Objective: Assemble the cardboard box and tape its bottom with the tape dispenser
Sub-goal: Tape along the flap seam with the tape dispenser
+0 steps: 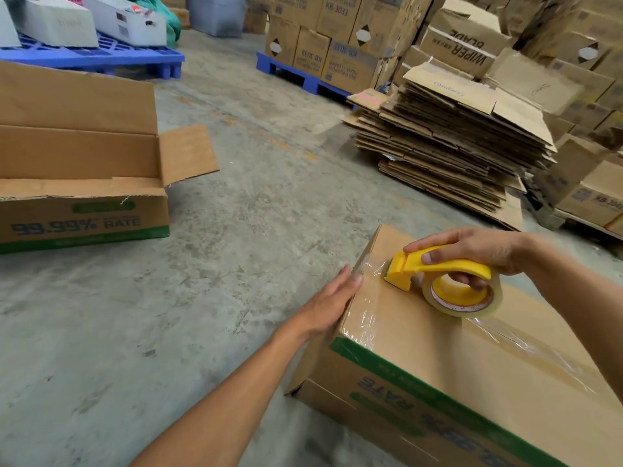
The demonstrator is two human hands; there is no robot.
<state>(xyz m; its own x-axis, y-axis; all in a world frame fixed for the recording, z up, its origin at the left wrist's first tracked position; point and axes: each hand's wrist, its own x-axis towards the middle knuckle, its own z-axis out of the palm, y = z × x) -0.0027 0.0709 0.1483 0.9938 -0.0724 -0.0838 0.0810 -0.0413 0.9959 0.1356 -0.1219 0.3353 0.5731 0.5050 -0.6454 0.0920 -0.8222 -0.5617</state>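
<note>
Upturned brown cardboard box with green band (455, 358) on concrete floor (168, 315), bottom flaps shut. Left hand (328, 303) flat against end wall. Right hand (478, 254) grips yellow tape dispenser (441, 281) near far edge. Clear tape strip (526, 345) laid along seam; cutting, pressing end down likely remain.

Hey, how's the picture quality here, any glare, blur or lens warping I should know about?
Head view: lighting is soft and even, with no hard shadows; the clear tape on the cardboard box shows pale glare streaks; the wide lens bends and tilts the stacked cartons toward the edges; the tape dispenser and both hands are fairly sharp, while print on the far cartons is soft.
</note>
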